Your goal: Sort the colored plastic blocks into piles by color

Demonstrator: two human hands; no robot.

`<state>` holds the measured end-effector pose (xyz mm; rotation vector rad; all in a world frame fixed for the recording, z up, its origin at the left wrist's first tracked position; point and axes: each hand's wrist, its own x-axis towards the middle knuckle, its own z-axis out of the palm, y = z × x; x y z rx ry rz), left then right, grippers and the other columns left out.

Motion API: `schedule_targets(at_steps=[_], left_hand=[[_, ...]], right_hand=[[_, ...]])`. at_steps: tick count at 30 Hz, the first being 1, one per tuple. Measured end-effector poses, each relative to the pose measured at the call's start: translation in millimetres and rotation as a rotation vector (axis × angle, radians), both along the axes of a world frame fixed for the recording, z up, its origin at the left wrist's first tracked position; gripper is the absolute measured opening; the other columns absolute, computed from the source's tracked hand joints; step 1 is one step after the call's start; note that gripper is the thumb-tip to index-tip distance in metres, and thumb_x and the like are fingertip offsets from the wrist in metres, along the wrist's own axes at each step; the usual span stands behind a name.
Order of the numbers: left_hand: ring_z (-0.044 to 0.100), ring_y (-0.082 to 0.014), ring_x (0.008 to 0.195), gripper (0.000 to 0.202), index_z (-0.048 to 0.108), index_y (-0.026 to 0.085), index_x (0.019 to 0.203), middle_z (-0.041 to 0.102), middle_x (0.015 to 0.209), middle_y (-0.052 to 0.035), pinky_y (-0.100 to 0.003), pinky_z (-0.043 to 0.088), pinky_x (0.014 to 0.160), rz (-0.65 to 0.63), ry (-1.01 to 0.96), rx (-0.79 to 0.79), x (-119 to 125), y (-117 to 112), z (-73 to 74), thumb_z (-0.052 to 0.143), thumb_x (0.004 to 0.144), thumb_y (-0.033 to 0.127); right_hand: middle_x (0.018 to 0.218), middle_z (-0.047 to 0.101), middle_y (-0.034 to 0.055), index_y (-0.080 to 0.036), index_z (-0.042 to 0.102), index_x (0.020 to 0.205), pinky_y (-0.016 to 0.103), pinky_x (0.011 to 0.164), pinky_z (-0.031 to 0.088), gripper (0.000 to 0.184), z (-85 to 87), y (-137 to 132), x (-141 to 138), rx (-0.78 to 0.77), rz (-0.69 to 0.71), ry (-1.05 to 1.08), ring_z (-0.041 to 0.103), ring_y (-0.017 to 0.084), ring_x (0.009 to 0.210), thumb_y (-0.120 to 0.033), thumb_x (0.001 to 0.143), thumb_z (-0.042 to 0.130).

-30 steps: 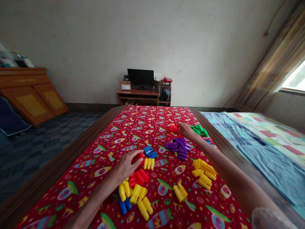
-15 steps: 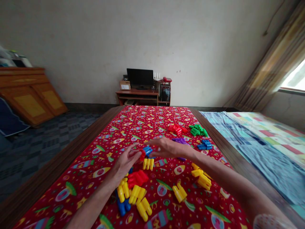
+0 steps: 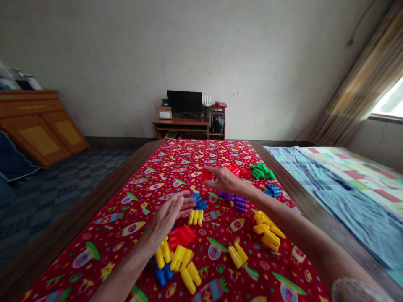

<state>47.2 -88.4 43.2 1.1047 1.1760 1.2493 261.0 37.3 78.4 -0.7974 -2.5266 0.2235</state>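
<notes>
My left hand (image 3: 171, 212) hovers over the red patterned tablecloth (image 3: 176, 167) with its fingers stretched out and empty, just left of a small blue block (image 3: 199, 201) and a yellow block (image 3: 196, 217). My right hand (image 3: 225, 180) is farther out and holds a red block (image 3: 206, 175) in its fingers. Beyond it lies a pile of red blocks (image 3: 235, 170). A red block cluster (image 3: 181, 236) and several yellow blocks (image 3: 181, 258) lie near my left forearm.
Green blocks (image 3: 262, 171), blue blocks (image 3: 272, 191), purple blocks (image 3: 236, 201) and yellow blocks (image 3: 267, 230) lie to the right on the cloth. A bed (image 3: 346, 184) with a checked sheet adjoins the table's right edge. A desk with a monitor (image 3: 185, 102) stands at the far wall.
My right hand came back from the far red pile to my left hand, took the red block from it, and moved away again. My left hand has opened.
</notes>
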Motion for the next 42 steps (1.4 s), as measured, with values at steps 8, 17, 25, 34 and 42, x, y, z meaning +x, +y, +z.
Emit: schedule_targets(at_steps=[8, 17, 25, 34, 42], left_hand=[[0.070, -0.0263, 0.091, 0.057, 0.069, 0.017, 0.095, 0.074, 0.092, -0.0103, -0.037, 0.057, 0.082, 0.020, 0.318, 0.136, -31.6, 14.0, 0.1, 0.066, 0.067, 0.067], [0.064, -0.0281, 0.110, 0.053, 0.070, 0.022, 0.108, 0.072, 0.114, -0.0084, -0.038, 0.049, 0.098, -0.022, 0.729, 0.182, -80.3, 2.2, -10.1, 0.058, 0.076, 0.063], [0.031, -0.0383, 0.140, 0.094, 0.035, 0.025, 0.148, 0.034, 0.154, -0.0145, -0.052, 0.034, 0.110, -0.153, 1.055, 0.230, -90.4, -78.7, -61.0, 0.074, 0.067, 0.054], [0.030, -0.0365, 0.141, 0.091, 0.035, 0.017, 0.144, 0.039, 0.149, -0.0195, -0.056, 0.027, 0.113, -0.094, 1.010, 0.326, -40.6, -37.2, -73.8, 0.075, 0.066, 0.042], [0.051, -0.0293, 0.125, 0.056, 0.061, 0.021, 0.122, 0.060, 0.130, -0.0107, -0.046, 0.038, 0.108, -0.095, 0.773, 0.385, -17.3, 0.1, -57.6, 0.069, 0.071, 0.042]], right_hand=[[0.074, 0.065, 0.0107, -0.006, 0.067, 0.082, 0.024, 0.058, 0.031, 0.022, -11.5, 105.2, 76.7, 0.015, -0.630, -0.311, 0.048, 0.012, 0.062, -0.019, 0.087, 0.049], [0.058, 0.054, 0.0058, -0.012, 0.060, 0.066, 0.027, 0.054, 0.025, 0.028, -22.9, 97.7, 81.0, -0.001, -0.554, -0.349, 0.037, 0.011, 0.053, -0.014, 0.087, 0.041], [0.068, 0.059, 0.0039, -0.013, 0.061, 0.083, 0.024, 0.056, 0.033, 0.027, -3.6, -11.1, 19.3, -0.030, 0.047, -0.202, 0.044, 0.009, 0.055, -0.018, 0.095, 0.038], [0.116, 0.062, 0.0197, -0.007, 0.054, 0.123, 0.034, 0.087, 0.048, 0.037, -38.6, -99.3, -47.9, -0.033, 0.470, -0.260, 0.059, 0.022, 0.105, -0.010, 0.086, 0.053], [0.091, 0.071, 0.0095, -0.012, 0.062, 0.114, 0.024, 0.067, 0.046, 0.028, -32.3, -87.7, -3.2, -0.112, 0.228, -0.013, 0.062, 0.015, 0.072, -0.020, 0.088, 0.055]])
